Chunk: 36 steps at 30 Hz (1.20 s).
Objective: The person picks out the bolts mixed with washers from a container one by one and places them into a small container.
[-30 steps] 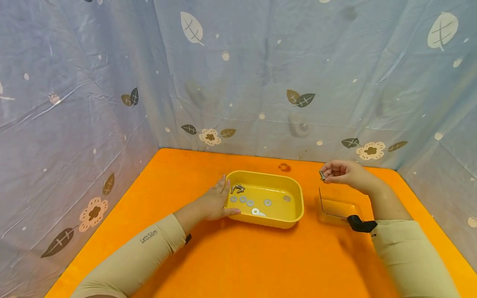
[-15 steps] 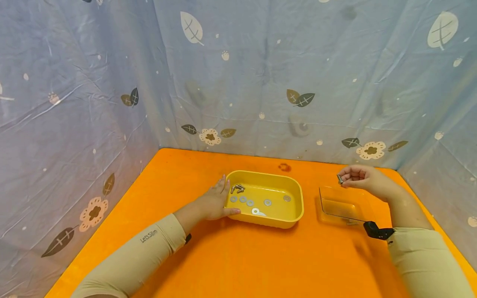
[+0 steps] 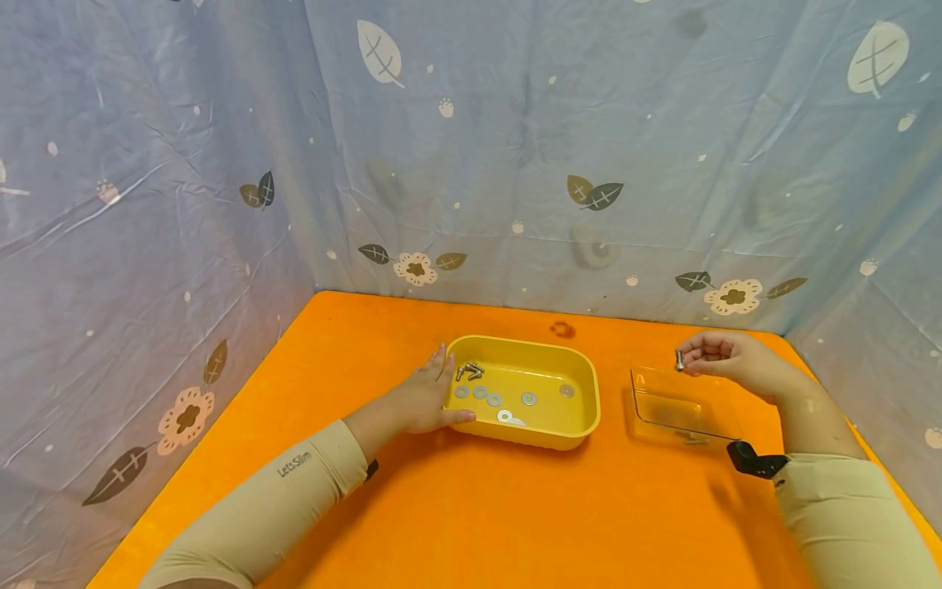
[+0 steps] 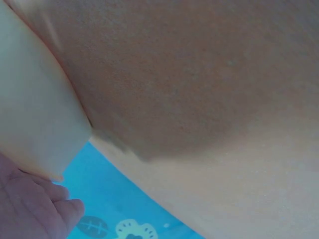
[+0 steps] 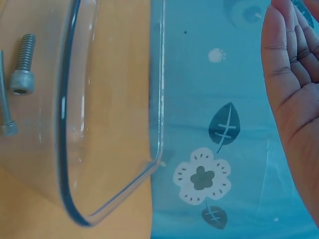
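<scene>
My right hand [image 3: 728,356] pinches a metal bolt [image 3: 679,360] between thumb and fingertips, above the back of a clear plastic container [image 3: 634,399]. In the right wrist view, a socket head bolt [image 5: 22,64] and a second bolt [image 5: 5,99] show through the wall of that clear container; the fingertips are cut off at the upper edge. My left hand [image 3: 419,402] rests against the left end of a yellow tray [image 3: 530,342], fingers straight and spread along its side and thumb at the front rim. Close-up skin fills most of the left wrist view.
Inside the yellow tray, several bolts [image 3: 473,372] lie in a small pile at the left, with several flat washers [image 3: 528,399] spread across the bottom. Both containers stand on an orange table [image 3: 471,515]. A patterned blue-grey curtain [image 3: 500,164] encloses the back and sides.
My right hand has moved right and slightly down with the bolt, from left of the clear container to above it. The left hand and yellow tray have stayed in place.
</scene>
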Motion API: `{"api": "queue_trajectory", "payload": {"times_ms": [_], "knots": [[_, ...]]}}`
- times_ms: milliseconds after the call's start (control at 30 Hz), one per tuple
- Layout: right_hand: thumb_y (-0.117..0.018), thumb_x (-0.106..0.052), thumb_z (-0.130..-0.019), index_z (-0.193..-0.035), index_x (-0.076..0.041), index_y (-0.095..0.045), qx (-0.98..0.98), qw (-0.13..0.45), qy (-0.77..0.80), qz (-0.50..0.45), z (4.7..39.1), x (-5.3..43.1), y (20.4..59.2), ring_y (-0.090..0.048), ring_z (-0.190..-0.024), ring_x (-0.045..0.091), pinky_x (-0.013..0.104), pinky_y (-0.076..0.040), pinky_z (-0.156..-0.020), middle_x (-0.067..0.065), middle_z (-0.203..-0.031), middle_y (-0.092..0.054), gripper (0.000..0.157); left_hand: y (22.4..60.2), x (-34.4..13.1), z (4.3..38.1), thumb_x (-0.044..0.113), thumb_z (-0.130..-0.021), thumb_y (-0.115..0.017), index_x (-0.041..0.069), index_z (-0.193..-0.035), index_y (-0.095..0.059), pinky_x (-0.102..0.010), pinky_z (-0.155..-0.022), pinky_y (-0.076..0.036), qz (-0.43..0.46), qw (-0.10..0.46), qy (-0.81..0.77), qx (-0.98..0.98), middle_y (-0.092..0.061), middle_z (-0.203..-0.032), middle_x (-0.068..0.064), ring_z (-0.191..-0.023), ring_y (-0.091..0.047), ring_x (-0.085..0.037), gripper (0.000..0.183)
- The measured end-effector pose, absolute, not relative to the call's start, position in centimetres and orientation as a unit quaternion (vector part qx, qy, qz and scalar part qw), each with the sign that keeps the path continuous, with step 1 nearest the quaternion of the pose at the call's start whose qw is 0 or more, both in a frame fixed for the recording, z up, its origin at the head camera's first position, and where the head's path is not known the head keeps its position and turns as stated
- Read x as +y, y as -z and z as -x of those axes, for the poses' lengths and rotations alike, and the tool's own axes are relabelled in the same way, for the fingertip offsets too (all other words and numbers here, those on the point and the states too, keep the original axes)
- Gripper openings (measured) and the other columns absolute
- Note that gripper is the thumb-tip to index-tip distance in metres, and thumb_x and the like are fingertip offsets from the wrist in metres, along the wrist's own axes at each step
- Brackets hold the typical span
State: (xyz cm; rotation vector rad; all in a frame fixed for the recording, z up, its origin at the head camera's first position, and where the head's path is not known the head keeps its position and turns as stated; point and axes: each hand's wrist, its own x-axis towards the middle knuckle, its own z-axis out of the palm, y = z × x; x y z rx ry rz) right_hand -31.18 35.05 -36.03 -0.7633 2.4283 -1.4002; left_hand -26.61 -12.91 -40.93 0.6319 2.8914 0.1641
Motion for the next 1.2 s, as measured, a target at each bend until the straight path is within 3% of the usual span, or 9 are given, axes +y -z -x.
{"api": "queue_trajectory", "payload": {"times_ms": [233, 833, 1200], "knots": [[-0.053, -0.007, -0.092, -0.110, 0.006, -0.053, 0.827, 0.125, 0.487, 0.251, 31.1, 35.2, 36.2, -0.062, -0.085, 0.016, 0.026, -0.051, -0.074, 0.004, -0.094, -0.064, 0.022, 40.8, -12.9, 26.5, 0.076, -0.076, -0.036, -0.002, -0.144, 0.001, -0.045, -0.110, -0.015, -0.209, 0.093, -0.058, 0.972, 0.011, -0.150, -0.021, -0.139, 0.001, -0.029, 0.110], [-0.053, -0.004, -0.092, -0.110, 0.007, -0.054, 0.821, 0.107, 0.477, 0.294, 31.9, 32.6, 33.7, -0.062, -0.085, 0.015, 0.024, -0.051, -0.075, 0.005, -0.095, -0.065, 0.022, 40.8, -12.8, 26.6, 0.074, -0.078, -0.038, -0.005, -0.144, -0.002, -0.048, -0.109, -0.018, -0.217, 0.086, -0.059, 0.971, 0.009, -0.149, -0.024, -0.138, -0.001, -0.033, 0.109], [-0.059, -0.014, -0.090, -0.112, 0.004, -0.055, 0.831, 0.121, 0.457, 0.293, 33.7, 28.1, 32.1, -0.063, -0.089, 0.018, 0.027, -0.050, -0.080, 0.010, -0.097, -0.064, 0.029, 41.0, -12.9, 26.7, 0.075, -0.078, -0.039, -0.003, -0.144, 0.000, -0.047, -0.109, -0.016, -0.211, 0.088, -0.060, 0.972, 0.013, -0.149, -0.020, -0.139, 0.000, -0.031, 0.109]]}}
